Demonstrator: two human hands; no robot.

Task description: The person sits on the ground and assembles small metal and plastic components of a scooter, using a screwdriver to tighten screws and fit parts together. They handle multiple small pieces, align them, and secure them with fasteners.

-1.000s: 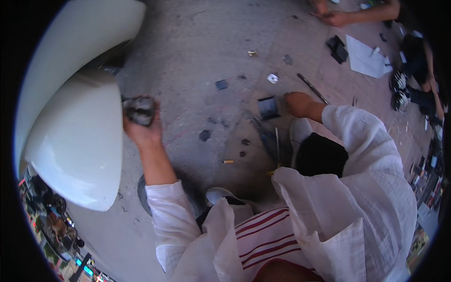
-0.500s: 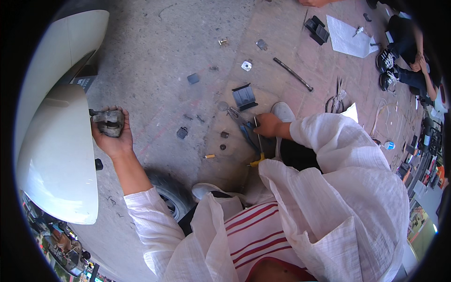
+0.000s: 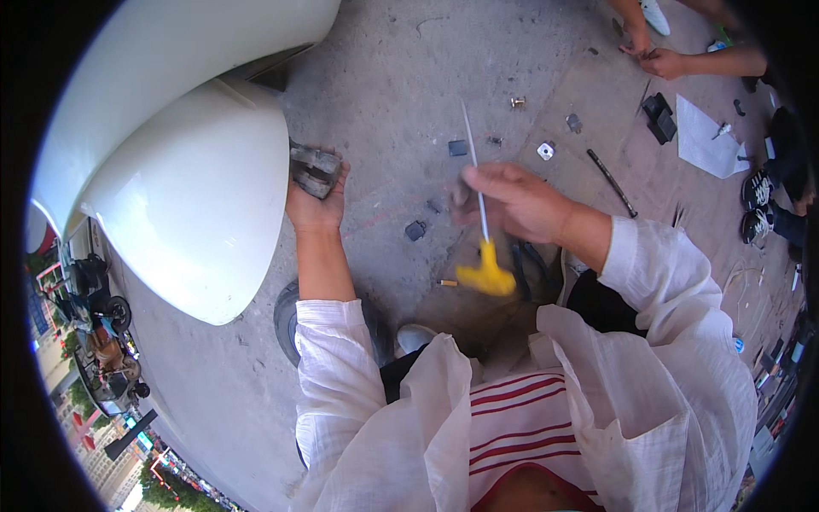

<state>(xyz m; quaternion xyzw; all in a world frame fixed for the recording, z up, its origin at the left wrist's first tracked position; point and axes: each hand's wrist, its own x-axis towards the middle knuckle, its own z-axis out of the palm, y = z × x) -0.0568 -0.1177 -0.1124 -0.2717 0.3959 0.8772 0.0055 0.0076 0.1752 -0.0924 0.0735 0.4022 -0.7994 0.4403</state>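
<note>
Here's my left hand (image 3: 317,212), palm up and half curled, cupping the blocky dark grey metal part (image 3: 316,171) right at the edge of the glossy white curved panel (image 3: 192,205). The part's long axis runs roughly sideways, sloping slightly toward me on the right; its left end disappears behind the panel, so I can't tell what it meets there.

Over to my right hand (image 3: 516,203): fingers closed, a bit blurred, gripping the thin metal shaft of the yellow T-handled tool (image 3: 488,275) above the concrete floor (image 3: 401,77). The shaft points away from me, tip leaning slightly left, yellow crossbar nearest my body.

So the grey part lies left of my right hand and slightly farther out, well apart; the shaft runs across its line, not toward it.
</note>
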